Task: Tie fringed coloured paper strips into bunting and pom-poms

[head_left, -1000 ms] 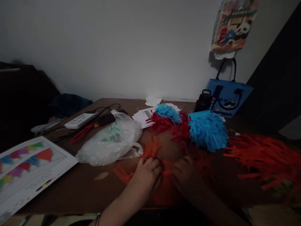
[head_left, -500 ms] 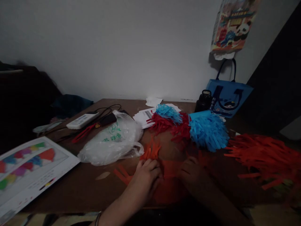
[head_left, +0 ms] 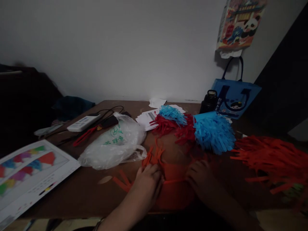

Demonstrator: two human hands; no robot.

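On the brown table in front of me lies orange fringed tissue paper (head_left: pixel 176 189), plain in the middle with cut strips at its ends. A fold line crosses the plain middle. My left hand (head_left: pixel 149 181) is closed on the paper's left side, its fingers curled down and strips sticking out beyond them. On the right side my right hand (head_left: pixel 199 176) is closed on the same paper, dim in shadow. Both sets of fingertips are partly hidden. Loose orange strips (head_left: pixel 122 180) lie left of my left hand.
A crumpled clear plastic bag (head_left: pixel 115 144) lies to the left, near a white power strip (head_left: pixel 84 123) and a printed sheet (head_left: pixel 31 179). Blue tassels (head_left: pixel 214 133), red tassels (head_left: pixel 185 131) and an orange tassel bundle (head_left: pixel 271 157) lie rightward. A black bottle (head_left: pixel 209 102) stands behind.
My right hand has shifted slightly right along the orange paper. My left hand has moved a little lower, and more orange strips show above it.
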